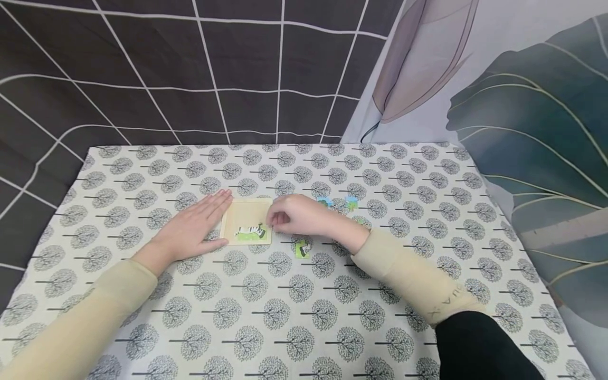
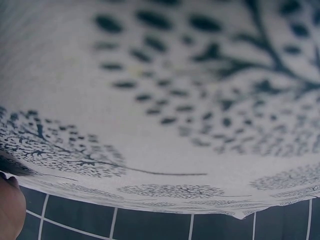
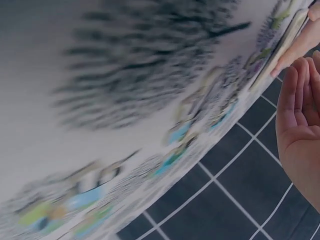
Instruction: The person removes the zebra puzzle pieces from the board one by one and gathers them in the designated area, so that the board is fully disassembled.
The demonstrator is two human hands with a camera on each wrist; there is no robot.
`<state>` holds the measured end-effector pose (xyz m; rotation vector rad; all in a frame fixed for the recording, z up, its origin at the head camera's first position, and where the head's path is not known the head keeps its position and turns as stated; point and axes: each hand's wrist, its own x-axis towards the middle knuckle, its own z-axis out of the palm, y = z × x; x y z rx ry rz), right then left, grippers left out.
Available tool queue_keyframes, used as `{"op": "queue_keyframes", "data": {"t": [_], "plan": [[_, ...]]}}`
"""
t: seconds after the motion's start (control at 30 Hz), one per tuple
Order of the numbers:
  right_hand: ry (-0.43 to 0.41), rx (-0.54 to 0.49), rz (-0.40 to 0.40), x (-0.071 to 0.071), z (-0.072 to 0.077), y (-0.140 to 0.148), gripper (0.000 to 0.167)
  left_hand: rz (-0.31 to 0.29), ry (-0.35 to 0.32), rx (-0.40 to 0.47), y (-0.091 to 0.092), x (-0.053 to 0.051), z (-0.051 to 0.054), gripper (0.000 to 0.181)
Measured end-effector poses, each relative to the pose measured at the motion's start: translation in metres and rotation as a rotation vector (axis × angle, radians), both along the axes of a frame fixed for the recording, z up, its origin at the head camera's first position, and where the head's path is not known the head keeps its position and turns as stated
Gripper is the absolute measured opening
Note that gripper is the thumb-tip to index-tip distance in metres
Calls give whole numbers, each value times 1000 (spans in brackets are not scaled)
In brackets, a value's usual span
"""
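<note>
In the head view a shallow light wooden puzzle tray lies on the cloth. Zebra-patterned puzzle pieces with green grass sit along its lower part. My left hand lies flat with straight fingers along the tray's left edge; only a bit of that hand enters the left wrist view. My right hand, fingers curled, is at the tray's right edge. Its fingertips point down and are partly hidden, so any piece between them cannot be made out. The right wrist view shows the curved fingers beside the tray.
A loose green puzzle piece with black and white lies right of the tray, below my right hand. Blue-green pieces lie beyond my right wrist, one partly covered. The tree-print tablecloth meets a dark gridded curtain behind.
</note>
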<state>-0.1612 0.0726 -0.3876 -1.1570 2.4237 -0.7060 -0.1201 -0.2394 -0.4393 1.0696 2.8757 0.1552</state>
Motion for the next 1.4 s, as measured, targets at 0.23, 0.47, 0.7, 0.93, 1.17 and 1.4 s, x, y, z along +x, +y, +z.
{"op": "queue_keyframes", "data": {"t": [0.23,0.47,0.7,0.93,1.17,1.4], "plan": [[-33,3,34,-7,3,-27,19,-7,-5,-2,1,-1,2,95],[-45,46,65,-11,1,-47,24,-6,-4,1,1,-1,2,95],[-90,88,85,-12,1,-59,27,-2,-6,6,0,-1,0,95],[-86,132,89,-12,-1,-65,30,-1,-10,11,0,0,-1,96],[-81,162,92,-9,1,-67,35,-6,-1,7,-1,-1,-3,97],[-78,184,97,-9,0,-68,38,-10,12,16,-2,-1,-3,97]]}}
